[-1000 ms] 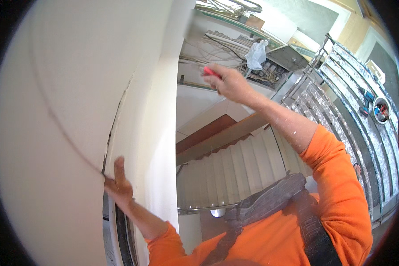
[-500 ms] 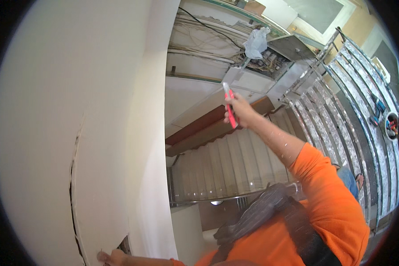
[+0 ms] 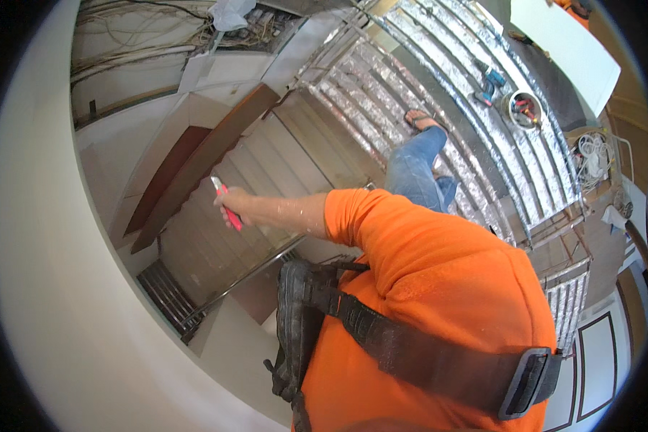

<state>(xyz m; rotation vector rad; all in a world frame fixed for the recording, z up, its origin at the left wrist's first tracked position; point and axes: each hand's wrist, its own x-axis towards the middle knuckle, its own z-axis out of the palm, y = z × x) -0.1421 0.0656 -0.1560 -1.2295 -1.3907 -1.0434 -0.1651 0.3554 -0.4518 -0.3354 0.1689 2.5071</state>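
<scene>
A red utility knife (image 3: pixel 234 220) with a pale tip is in the grip of my right hand (image 3: pixel 230 201). My fingers are wrapped around its handle. The bare forearm reaches out from an orange sleeve, and the hand is held in the air over the steps (image 3: pixel 266 162) far below. Close to the hand in the picture runs a long brown board (image 3: pixel 194 180). The pale wall panel (image 3: pixel 72 288) fills the left side. My left hand is out of view.
Metal scaffold planks (image 3: pixel 475 93) carry a cordless drill (image 3: pixel 491 81) and a white bucket (image 3: pixel 523 109) of tools. My sandalled foot (image 3: pixel 421 117) stands on planks. Exposed cables (image 3: pixel 133 36) run along the upper left. A metal rail (image 3: pixel 245 272) edges the drop. Coiled white cable (image 3: pixel 594 155) lies at right.
My view has swung right, toward the scaffold. The cracked part of the wall and my left hand on it have left the picture. My right hand still holds the knife.
</scene>
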